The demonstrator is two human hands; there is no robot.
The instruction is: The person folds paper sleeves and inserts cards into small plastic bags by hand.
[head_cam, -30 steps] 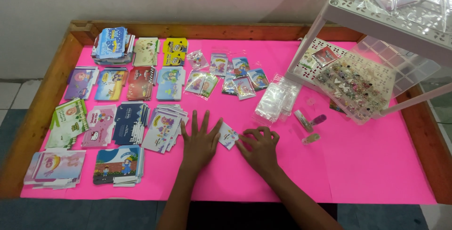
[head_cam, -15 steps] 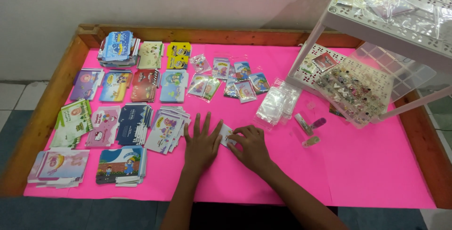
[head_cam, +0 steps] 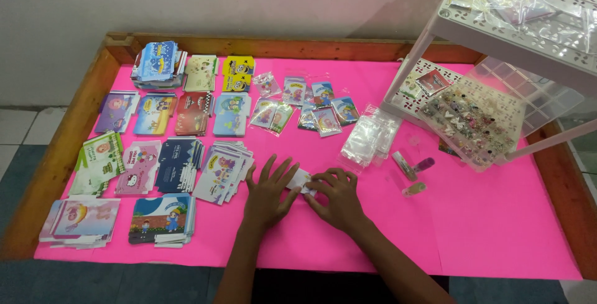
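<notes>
Fingers of the left hand lie spread flat on the pink surface, touching a small white packet. Right hand curls over it, fingertips pinching its edge, beside the card stacks.

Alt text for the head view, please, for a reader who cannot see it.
Both hands press a small white packet flat on a pink table: left hand spread, right hand curled over it. Stacks of colourful cards lie left, clear bags and a bead organiser right.
</notes>
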